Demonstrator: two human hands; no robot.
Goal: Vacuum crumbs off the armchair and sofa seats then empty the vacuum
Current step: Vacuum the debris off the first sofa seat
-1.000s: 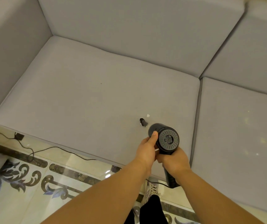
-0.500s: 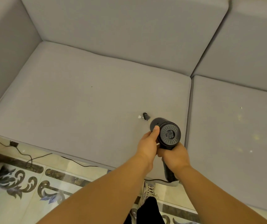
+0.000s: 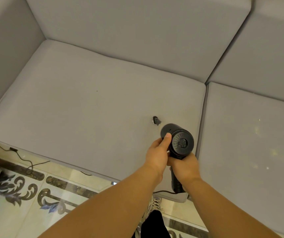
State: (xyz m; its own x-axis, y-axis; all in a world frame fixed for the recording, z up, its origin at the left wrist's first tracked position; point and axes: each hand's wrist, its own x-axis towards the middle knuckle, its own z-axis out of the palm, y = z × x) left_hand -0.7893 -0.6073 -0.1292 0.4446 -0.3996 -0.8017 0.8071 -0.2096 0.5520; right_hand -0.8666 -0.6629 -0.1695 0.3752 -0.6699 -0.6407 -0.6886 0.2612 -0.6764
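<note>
Vacuum: a small black handheld vacuum (image 3: pixel 180 143) is being held over the near right part of the left seat cushion (image 3: pixel 89 107), its vented rear cap facing the camera.
Nozzle: the thin nozzle (image 3: pixel 155 120) is being pressed onto the fabric beside a white crumb (image 3: pixel 153 122).
Right hand: the right hand (image 3: pixel 183 166) is being wrapped around the downward handle, fingers curled.
Left hand: the left hand (image 3: pixel 157 152) is being kept against the left side of the barrel, its thumb laid along the body.
Handling: the vacuum is being judged light, rigid and smooth-shelled; the handle is being judged the best place to hold it, with the barrel steadied for aim.
Cable: a black cable (image 3: pixel 163 192) is trailing from the handle base and is being judged liable to tug.
Cushion: the fabric is being judged soft, yielding under the nozzle.
Remaining: pale crumbs (image 3: pixel 256 131) are lying scattered on the right seat cushion (image 3: pixel 241 152), so much is being judged left to do.
</note>
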